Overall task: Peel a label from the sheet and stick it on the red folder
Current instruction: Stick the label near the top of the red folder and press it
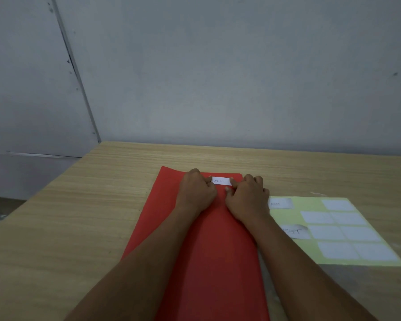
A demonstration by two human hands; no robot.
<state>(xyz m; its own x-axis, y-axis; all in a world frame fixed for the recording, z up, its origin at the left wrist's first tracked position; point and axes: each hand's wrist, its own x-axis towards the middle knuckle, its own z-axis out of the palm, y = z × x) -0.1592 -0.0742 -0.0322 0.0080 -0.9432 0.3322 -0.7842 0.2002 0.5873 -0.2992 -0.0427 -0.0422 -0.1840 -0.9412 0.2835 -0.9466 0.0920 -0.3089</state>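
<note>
1. Head view, where things are: the red folder (202, 246) lies on the table (79, 205) in front of me, and the label (221, 181) sits at the folder's far end, a small white strip with faint writing I cannot read
2. Head view, my hands: the left hand (196, 193) is curled narrow with its fingertips on the label's left end; the right hand (247, 198) is curled the same way, pinning the right end. Neither lifts anything; both press down on the label, as far as I can judge
3. Head view, the sheet (333, 230): pale yellow-green, on the table just right of the folder, with white labels left on it in rows, some written on and one curling up at its near left
4. What could go wrong: if one end sticks before the other is lined up, I judge the label would set crooked or trap a crease in the middle; pressing unevenly could also slide the folder on the smooth table. The curled label on the sheet might catch my right forearm
5. Orientation: the label's long axis runs left to right, across the folder, whose own long axis runs near to far
</note>
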